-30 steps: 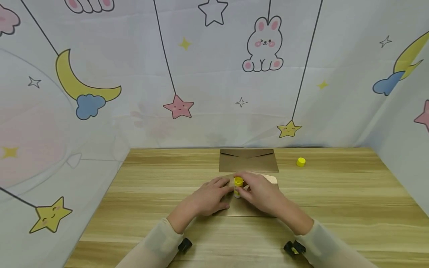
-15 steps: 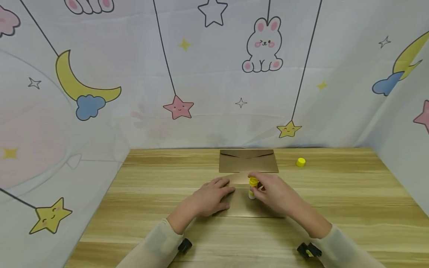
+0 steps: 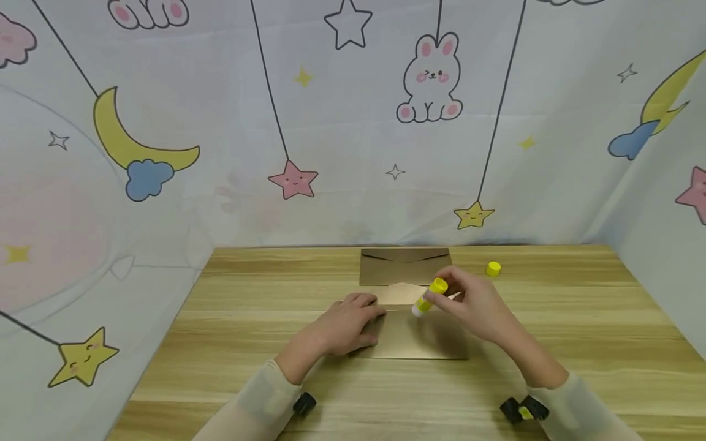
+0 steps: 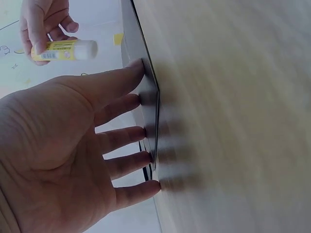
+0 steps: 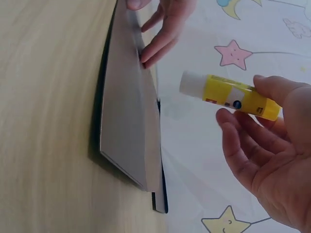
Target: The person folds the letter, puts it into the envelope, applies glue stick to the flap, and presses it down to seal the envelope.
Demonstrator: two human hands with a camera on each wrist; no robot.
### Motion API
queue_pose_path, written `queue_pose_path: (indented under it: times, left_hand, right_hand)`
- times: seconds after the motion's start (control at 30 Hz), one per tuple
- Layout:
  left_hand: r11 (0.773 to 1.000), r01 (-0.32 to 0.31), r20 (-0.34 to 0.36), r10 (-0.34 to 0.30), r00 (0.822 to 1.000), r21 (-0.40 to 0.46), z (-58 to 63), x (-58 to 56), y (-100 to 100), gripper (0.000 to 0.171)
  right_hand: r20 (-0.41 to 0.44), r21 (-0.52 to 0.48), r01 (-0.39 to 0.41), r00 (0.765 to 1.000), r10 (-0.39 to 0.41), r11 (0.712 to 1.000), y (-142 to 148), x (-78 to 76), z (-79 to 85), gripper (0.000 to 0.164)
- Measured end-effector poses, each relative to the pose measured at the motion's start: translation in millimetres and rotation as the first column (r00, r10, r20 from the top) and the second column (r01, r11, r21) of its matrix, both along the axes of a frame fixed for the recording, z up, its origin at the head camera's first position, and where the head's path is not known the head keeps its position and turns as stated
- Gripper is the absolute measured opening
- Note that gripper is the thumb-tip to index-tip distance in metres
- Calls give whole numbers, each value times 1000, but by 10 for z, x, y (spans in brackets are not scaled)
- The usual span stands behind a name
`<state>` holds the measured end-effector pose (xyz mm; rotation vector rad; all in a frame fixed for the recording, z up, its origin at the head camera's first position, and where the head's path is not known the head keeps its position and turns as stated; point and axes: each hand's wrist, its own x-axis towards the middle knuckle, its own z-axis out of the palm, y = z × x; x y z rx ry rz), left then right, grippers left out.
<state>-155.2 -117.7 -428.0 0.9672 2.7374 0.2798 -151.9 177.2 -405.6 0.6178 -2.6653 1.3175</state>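
My right hand holds a yellow glue stick between thumb and fingers, tilted with its white end down to the left. In the right wrist view the uncapped white end of the glue stick stands apart from the envelope. A brown envelope lies on the table with its paler flap folded open on the far side. My left hand rests on the envelope's left part. Its spread fingertips touch the paper in the left wrist view, thumb included.
Behind the opened envelope lies a second brown envelope, flap folded down, near the table's back edge. A yellow cap sits to its right. A white cloth backdrop with printed stars and a rabbit rises behind the wooden table.
My right hand has moved right along the envelope with the glue stick, then lifted and tilted it from upright. The left hand has stayed in place.
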Motion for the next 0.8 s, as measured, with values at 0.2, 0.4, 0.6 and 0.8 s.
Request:
queue_pose_path:
  times: [0.2, 0.4, 0.6, 0.8]
  left_hand:
    - [999, -15, -7, 15, 1000, 47, -10, -12, -10, 58]
    - [979, -13, -51, 24, 998, 205, 10, -69, -45, 56]
    - [900, -63, -7, 73, 997, 432, 92, -144, -17, 47]
    - [726, -250, 195, 161, 968, 641, 154, -185, 89, 48]
  right_hand:
    - [155, -184, 67, 987, -38, 981, 54, -29, 64, 32]
    - [260, -355, 128, 965, -33, 926, 66, -71, 100, 36]
    - [323, -495, 158, 946, 12, 854, 57, -129, 112, 37]
    - [362, -634, 162, 926, 106, 756, -12, -192, 136, 25]
